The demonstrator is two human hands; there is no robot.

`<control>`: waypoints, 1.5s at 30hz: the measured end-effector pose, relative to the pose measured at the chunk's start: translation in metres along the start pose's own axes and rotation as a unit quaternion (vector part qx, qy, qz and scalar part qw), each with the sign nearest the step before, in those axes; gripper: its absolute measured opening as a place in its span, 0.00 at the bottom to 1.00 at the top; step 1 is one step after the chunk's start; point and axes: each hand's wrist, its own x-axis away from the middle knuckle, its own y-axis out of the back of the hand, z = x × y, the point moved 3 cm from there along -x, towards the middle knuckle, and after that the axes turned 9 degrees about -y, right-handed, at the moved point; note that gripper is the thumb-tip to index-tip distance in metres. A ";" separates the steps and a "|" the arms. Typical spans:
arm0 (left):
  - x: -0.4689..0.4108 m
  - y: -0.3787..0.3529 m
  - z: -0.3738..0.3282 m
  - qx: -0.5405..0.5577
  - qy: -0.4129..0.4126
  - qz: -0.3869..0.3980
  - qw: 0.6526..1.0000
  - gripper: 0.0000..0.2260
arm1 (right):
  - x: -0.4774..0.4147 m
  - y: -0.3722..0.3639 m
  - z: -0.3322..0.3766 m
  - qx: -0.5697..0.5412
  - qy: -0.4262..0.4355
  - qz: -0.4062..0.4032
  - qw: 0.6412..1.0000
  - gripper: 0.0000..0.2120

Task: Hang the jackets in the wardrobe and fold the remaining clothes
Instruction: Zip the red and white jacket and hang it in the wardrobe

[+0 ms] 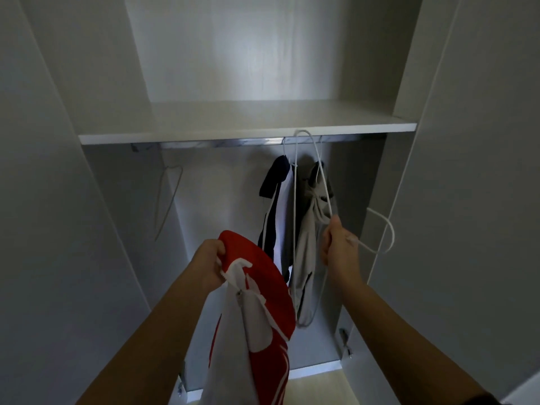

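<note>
My left hand (208,264) grips a red and white jacket (263,311) at its collar; the jacket hangs down in front of the open wardrobe. My right hand (339,244) holds a white wire hanger (382,229) by its neck, the hook pointing right and the long wire body reaching up toward the rail (233,143). On the rail hang a dark blue and white jacket (276,200) and a grey hooded jacket (309,249), side by side behind the hanger.
An empty wire hanger (168,197) hangs at the left end of the rail. A white shelf (233,124) sits above the rail. Open wardrobe doors (467,171) flank both sides. The wardrobe floor edge (315,371) lies below.
</note>
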 end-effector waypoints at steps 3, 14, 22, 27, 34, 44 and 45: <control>0.000 -0.002 -0.003 -0.021 -0.002 0.005 1.000 0.10 | 0.011 -0.002 0.005 -0.011 0.008 0.016 1.000 0.25; 0.004 -0.001 -0.004 -0.062 -0.002 0.004 0.998 0.07 | 0.027 -0.021 0.029 -0.215 0.100 0.105 0.966 0.28; 0.004 0.000 -0.045 0.004 -0.082 -0.027 0.996 0.12 | 0.040 -0.036 -0.084 0.042 -0.111 0.124 0.985 0.24; -0.001 0.019 -0.057 -0.022 -0.082 -0.032 0.996 0.10 | 0.044 -0.034 -0.098 0.111 -0.151 0.185 0.965 0.25; -0.014 0.050 -0.058 -0.193 -0.128 -0.040 0.972 0.08 | 0.047 -0.017 -0.089 0.151 -0.075 0.268 0.948 0.26; -0.012 0.059 -0.068 -0.253 -0.194 -0.038 0.947 0.06 | 0.053 -0.039 -0.068 0.062 -0.109 0.264 0.957 0.21; -0.011 0.056 -0.070 -0.248 -0.202 -0.036 0.947 0.06 | 0.054 -0.049 -0.061 0.026 -0.091 0.255 0.962 0.20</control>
